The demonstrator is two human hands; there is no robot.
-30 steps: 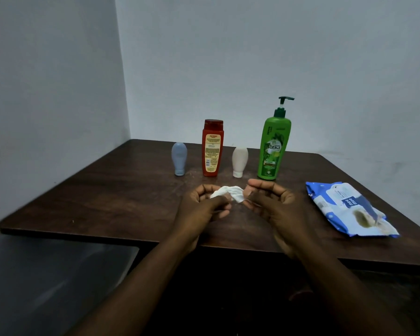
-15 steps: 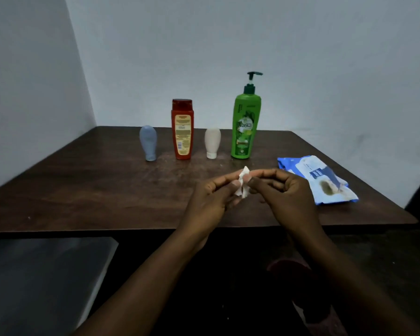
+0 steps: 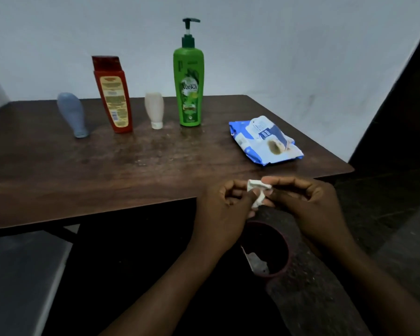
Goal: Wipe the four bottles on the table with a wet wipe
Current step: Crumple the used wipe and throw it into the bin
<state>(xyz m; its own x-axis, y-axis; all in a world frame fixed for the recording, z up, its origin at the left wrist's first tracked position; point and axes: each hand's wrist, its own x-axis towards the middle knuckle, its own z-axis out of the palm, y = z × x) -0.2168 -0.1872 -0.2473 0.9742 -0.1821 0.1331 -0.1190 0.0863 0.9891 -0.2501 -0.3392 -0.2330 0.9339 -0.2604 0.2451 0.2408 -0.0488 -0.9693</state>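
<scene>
four bottles stand in a row at the back of the table [image 3: 83,180]: a blue-grey squeeze bottle [image 3: 72,115], a red shampoo bottle [image 3: 113,98], a small white bottle [image 3: 154,109] on its cap and a green pump bottle [image 3: 189,86]. no hand is near them. what changes over the last second is where the hands are. a moment ago they work the wet wipe [image 3: 258,192] above the tabletop; now both are drawn back past the front edge and hang over a dark red bin [image 3: 277,274] on the floor. the wipe is crumpled into a small wad between them. the left hand [image 3: 223,209] has its grip curled, thumb against the lower fold. the right hand [image 3: 308,207] pinches the upper fold with thumb and forefinger. the blue wipes pack [image 3: 264,141] lies open on the table to the right. to my eye this wipe is about to be dropped in the bin, so the wiping looks finished or paused for a fresh sheet.
</scene>
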